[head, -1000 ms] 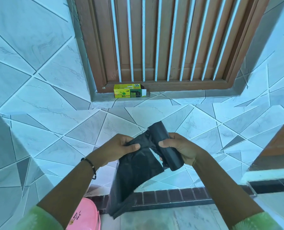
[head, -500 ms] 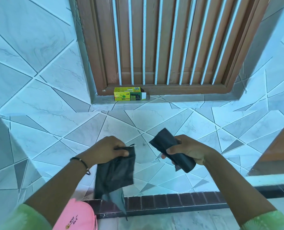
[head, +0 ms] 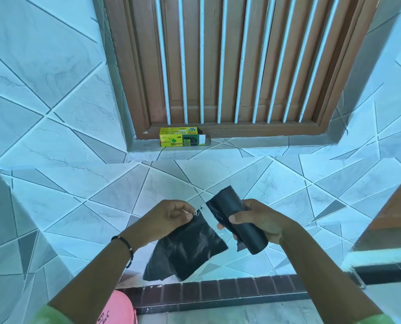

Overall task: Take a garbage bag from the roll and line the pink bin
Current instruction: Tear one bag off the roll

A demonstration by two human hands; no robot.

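My left hand (head: 171, 216) pinches the top corner of a single folded black garbage bag (head: 187, 251), which hangs loose below it, separate from the roll. My right hand (head: 255, 220) grips the black roll of bags (head: 236, 218), held slantwise a short gap to the right of the bag. A slice of the pink bin (head: 117, 309) shows at the bottom edge, under my left forearm; most of it is hidden.
A yellow-green bag box (head: 180, 136) lies on the tiled ledge below a brown barred window (head: 236, 66). Tiled wall (head: 54, 160) fills the view ahead. A dark brick-pattern strip (head: 218, 293) runs along the floor edge. A wooden panel (head: 396, 211) stands at right.
The bag was still joined to the roll a second ago; it has torn free. My hands drew apart, then my left hand lifted the bag back up toward the roll.
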